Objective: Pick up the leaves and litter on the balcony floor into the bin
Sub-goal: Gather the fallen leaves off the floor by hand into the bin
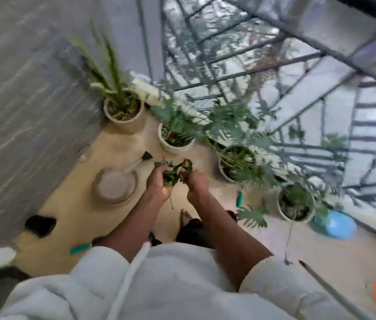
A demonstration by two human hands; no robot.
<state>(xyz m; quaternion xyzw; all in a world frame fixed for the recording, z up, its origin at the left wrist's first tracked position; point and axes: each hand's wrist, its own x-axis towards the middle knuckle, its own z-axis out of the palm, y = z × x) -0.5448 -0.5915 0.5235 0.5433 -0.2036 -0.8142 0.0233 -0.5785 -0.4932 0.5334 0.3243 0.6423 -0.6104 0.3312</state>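
Leaves [173, 173], dark green and crumpled into a loose bunch, sit up off the balcony floor [85, 209] between the person's two hands, held out in front of the body. The left hand [158, 184] has its fingers curled around the lower part of the bunch, with a thin stem hanging down past the wrist. The right hand [197, 183] grips the other side of the same bunch, fingers bent around a curling leaf at the top. Both forearms reach out of pale, pushed-up sleeves [272, 282].

Below and left of the hands, a round tan bin [115, 184] stands on the floor, near the grey wall [21, 100]. A small brush [144, 157] lies just beyond it. A row of pale pots with green plants [175, 139] runs along the metal railing [251, 72], from a tall spiky plant in the corner to a pot [296, 205] on the right. A blue object [338, 224] lies beside that last pot. The view is blurred, so finer litter on the floor cannot be made out.
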